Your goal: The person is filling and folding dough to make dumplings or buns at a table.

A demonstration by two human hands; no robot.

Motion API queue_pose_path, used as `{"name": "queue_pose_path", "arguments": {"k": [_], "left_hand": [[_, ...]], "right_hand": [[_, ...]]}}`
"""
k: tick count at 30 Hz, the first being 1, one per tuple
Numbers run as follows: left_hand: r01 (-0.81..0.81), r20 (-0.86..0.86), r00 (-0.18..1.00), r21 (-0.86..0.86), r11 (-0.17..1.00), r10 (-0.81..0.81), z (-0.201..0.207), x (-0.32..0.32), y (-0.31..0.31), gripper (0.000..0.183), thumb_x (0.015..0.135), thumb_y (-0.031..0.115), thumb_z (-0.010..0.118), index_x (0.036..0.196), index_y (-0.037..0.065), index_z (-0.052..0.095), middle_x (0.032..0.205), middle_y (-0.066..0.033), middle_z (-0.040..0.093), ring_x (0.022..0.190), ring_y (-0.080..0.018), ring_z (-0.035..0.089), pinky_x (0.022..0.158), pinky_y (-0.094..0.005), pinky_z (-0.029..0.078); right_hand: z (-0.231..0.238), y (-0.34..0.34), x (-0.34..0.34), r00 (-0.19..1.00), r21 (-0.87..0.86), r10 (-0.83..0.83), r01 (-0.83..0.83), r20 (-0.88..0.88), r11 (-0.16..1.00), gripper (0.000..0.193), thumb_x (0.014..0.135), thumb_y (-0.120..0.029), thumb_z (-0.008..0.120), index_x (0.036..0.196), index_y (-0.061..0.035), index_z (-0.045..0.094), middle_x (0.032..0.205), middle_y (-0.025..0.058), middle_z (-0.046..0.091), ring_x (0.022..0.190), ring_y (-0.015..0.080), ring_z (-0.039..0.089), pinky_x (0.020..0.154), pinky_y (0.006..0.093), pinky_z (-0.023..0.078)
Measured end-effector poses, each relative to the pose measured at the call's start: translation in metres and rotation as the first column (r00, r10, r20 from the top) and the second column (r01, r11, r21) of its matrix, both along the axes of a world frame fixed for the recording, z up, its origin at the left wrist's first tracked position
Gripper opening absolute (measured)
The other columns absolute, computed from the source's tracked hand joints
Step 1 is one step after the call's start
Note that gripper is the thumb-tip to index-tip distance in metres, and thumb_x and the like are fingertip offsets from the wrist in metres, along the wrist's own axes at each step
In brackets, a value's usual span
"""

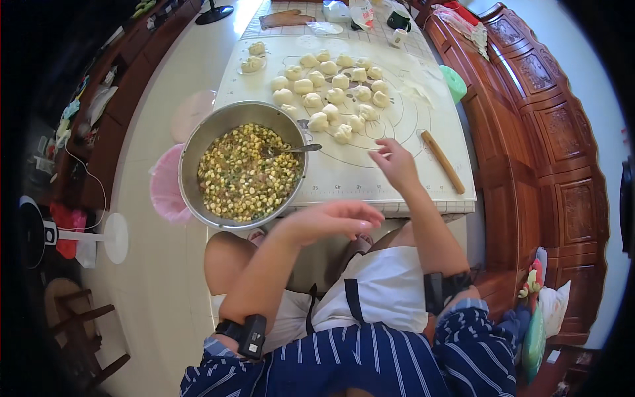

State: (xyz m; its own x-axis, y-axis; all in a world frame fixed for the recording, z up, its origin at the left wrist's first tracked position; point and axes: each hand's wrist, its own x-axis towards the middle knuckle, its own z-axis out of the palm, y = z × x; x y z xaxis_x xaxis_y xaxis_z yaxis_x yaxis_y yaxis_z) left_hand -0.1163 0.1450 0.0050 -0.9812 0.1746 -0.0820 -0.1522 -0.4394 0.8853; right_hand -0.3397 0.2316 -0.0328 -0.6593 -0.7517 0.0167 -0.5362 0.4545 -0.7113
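My left hand is raised over my lap, just off the table's near edge. Its fingers stretch loosely to the right, and nothing is held. Above the mat my right hand hovers with bent, parted fingers and holds nothing. Beyond it lie several white dough lumps in a loose cluster. A large steel bowl of chopped yellow, green and pinkish filling stands at the left. A spoon rests in the filling, its handle over the rim. Right of my right hand lies a wooden rolling pin.
Two pleated buns sit at the table's far left. A pink bin stands below the bowl on the left. A carved wooden bench runs along the right side. A wooden stool is at the lower left.
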Motion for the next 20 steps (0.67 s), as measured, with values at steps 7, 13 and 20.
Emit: {"name": "queue_pose_path", "arguments": {"k": [7,13,20], "left_hand": [[0.08,0.159,0.987,-0.445,0.892,-0.009,-0.037,-0.021,0.001,0.04,0.09,0.029,0.06,0.12,0.003,0.055,0.11,-0.0041,0.06,0.103,-0.0105,0.054,0.092,-0.0265,0.041],[-0.13,0.252,0.95,-0.225,0.966,0.187,-0.026,-0.024,-0.007,0.035,0.089,0.029,0.062,0.117,0.009,0.059,0.107,0.0018,0.06,0.1,-0.0072,0.052,0.081,-0.025,0.042],[-0.152,0.326,0.918,-0.237,0.96,0.226,-0.026,-0.031,-0.005,0.04,0.086,0.035,0.063,0.117,0.01,0.059,0.106,0.0001,0.061,0.098,-0.0098,0.052,0.078,-0.0261,0.042]], "right_hand": [[-0.014,-0.072,0.012,0.865,0.19,0.171,-0.09,-0.472,0.978,0.052,0.076,-0.044,0.071,0.113,-0.0119,0.055,0.1,0.0118,0.061,0.093,0.0277,0.061,0.072,0.0399,0.051],[-0.042,-0.068,0.0,0.792,0.061,0.129,-0.116,-0.597,0.991,0.046,0.071,-0.035,0.075,0.106,-0.0114,0.055,0.104,0.0115,0.057,0.095,0.0282,0.059,0.073,0.0405,0.051],[-0.06,-0.036,0.025,0.969,-0.289,-0.025,-0.049,-0.246,0.956,0.037,0.071,-0.017,0.072,0.098,-0.0109,0.047,0.084,0.0126,0.057,0.081,0.034,0.06,0.067,0.0429,0.049]]}}
